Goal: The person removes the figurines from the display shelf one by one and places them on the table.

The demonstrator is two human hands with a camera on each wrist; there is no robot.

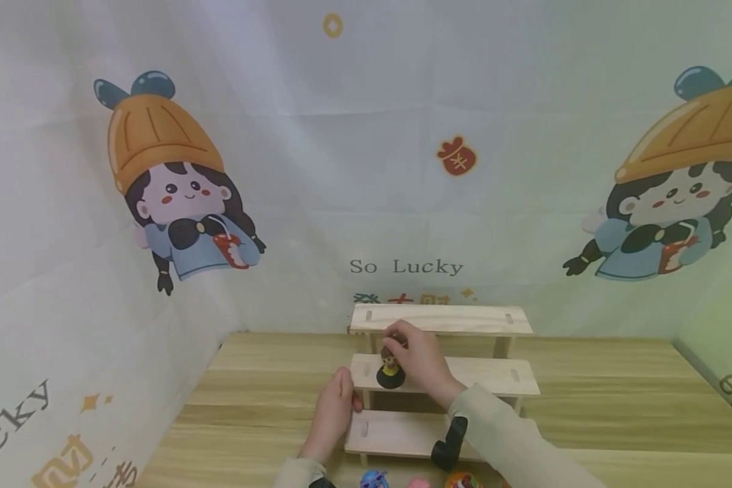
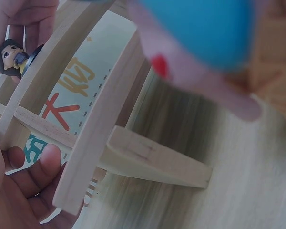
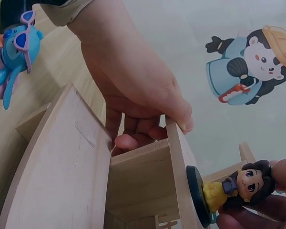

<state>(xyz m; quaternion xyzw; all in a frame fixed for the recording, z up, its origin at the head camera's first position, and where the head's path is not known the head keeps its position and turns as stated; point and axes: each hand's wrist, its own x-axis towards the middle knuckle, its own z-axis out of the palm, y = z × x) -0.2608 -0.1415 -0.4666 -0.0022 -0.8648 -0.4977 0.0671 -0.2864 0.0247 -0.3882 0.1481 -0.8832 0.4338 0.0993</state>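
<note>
My right hand (image 1: 419,359) pinches a small doll figurine (image 1: 390,371) by its head. The figurine has dark hair, a yellow skirt and a round black base; it stands upright at the left part of the middle board of a three-tier wooden display shelf (image 1: 494,376). In the right wrist view the black base of the figurine (image 3: 248,185) meets the board's surface. My left hand (image 1: 331,415) grips the shelf's left end, its thumb on the middle board's edge and the fingers curled beneath, as the right wrist view shows.
In front of the shelf stand a blue figure with sunglasses (image 1: 375,479), a pink item (image 1: 419,483) and an orange item (image 1: 463,480), cut off by the frame. A printed cloth (image 1: 305,169) hangs behind the wood-grain table (image 1: 604,393).
</note>
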